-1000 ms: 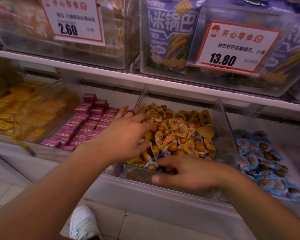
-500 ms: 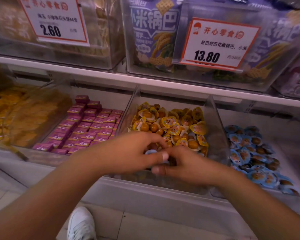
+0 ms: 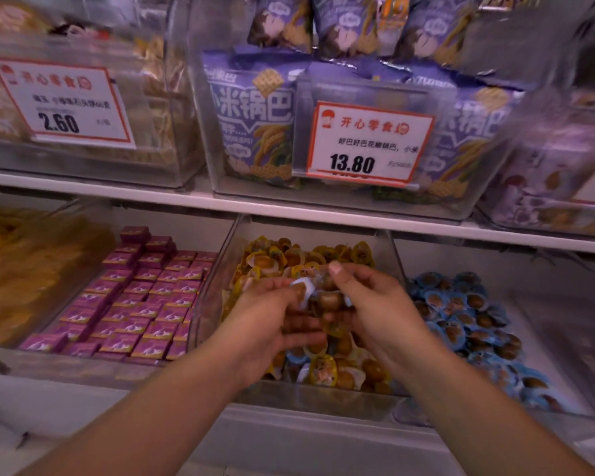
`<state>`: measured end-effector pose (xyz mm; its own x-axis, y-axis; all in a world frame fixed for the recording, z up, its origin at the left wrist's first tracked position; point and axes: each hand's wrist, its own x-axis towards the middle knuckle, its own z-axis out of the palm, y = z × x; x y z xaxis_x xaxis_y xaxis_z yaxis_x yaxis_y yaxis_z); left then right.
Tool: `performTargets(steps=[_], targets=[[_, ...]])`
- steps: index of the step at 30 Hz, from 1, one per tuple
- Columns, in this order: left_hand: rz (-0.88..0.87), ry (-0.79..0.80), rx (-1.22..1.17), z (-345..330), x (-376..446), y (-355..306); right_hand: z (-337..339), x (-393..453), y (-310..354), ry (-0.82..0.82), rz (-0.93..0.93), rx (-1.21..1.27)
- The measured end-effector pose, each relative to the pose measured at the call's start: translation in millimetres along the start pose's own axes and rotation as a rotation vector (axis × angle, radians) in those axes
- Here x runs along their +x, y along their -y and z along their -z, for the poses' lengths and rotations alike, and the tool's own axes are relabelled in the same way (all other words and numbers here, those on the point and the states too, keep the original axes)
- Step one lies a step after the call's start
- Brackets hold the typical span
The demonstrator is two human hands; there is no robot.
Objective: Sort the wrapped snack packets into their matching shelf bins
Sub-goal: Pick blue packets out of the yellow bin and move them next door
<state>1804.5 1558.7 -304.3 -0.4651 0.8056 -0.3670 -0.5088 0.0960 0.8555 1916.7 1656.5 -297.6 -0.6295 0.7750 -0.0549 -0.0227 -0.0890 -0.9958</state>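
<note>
Left hand (image 3: 265, 324) and right hand (image 3: 375, 310) both curled around a small clutch of blue-wrapped packets (image 3: 303, 293) with brown contents, held between them above the middle bin (image 3: 217, 293); exact count in each hand blurred, not determinable. Right thumb raised at 12 o'clock of the clutch, left fingers closed at its 9 o'clock.

Compared with half a second ago: hands lifted off the front of the bin and now higher over the yellow packets (image 3: 327, 369); view tilted upward, showing more of the upper shelf. One second ago, hands spread apart and digging in the heap.

Blue stray packet (image 3: 294, 355) lying among the yellow ones at 6 o'clock of the hands. Bin of blue packets (image 3: 468, 317) at 3 o'clock, just beyond a clear divider wall (image 3: 397, 259). Purple boxes (image 3: 134, 304) at 9 o'clock behind another clear wall. White shelf edge (image 3: 289, 209) at 12 o'clock, close overhead, limiting upward room. Price tag (image 3: 368, 142) on the bin above. Open room toward 6 o'clock.
</note>
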Motion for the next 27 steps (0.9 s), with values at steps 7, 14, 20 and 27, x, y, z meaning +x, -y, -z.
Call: performTargets(steps=[7,14,20,27], targets=[[0.136,0.132,-0.306,-8,11,3,10,3,-22,0.276,0.304,-0.620],[-0.072,-0.050,-0.182,-1,15,3,21,-2,-4,-0.033,0.530,-0.838],[-0.843,-0.022,0.664,-9,-7,17,-11,-32,13,0.001,-0.140,0.236],[-0.918,0.022,1.125,-36,-16,30,5,-43,21,-0.076,-0.211,0.504]])
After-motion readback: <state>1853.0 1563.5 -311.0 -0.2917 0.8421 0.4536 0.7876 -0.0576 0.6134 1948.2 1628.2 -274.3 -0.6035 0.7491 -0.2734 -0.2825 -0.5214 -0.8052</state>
